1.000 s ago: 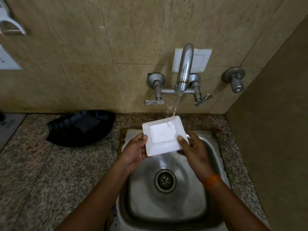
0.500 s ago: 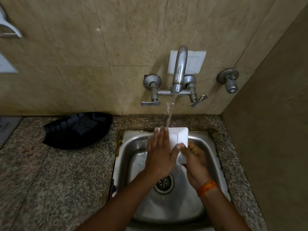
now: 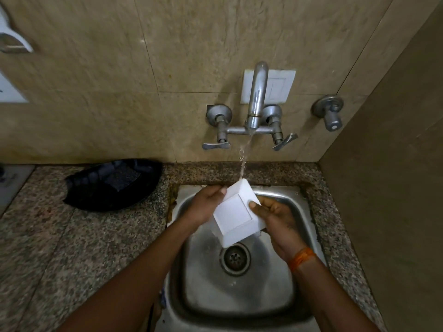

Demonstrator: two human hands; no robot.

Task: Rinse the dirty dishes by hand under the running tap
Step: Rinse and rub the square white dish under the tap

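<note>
Head view, both hands (image 3: pixel 206 207) (image 3: pixel 278 219) holding white dish (image 3: pixel 236 218) under tap (image 3: pixel 257 97)

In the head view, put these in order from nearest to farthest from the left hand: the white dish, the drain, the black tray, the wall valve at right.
1. white dish: held by the left hand.
2. drain: below, in the sink.
3. black tray: on the counter, left.
4. wall valve: far right, on the wall.

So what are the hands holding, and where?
A square white dish, tilted under the tap water. The left hand grips its left edge, the right hand its right edge.
</note>
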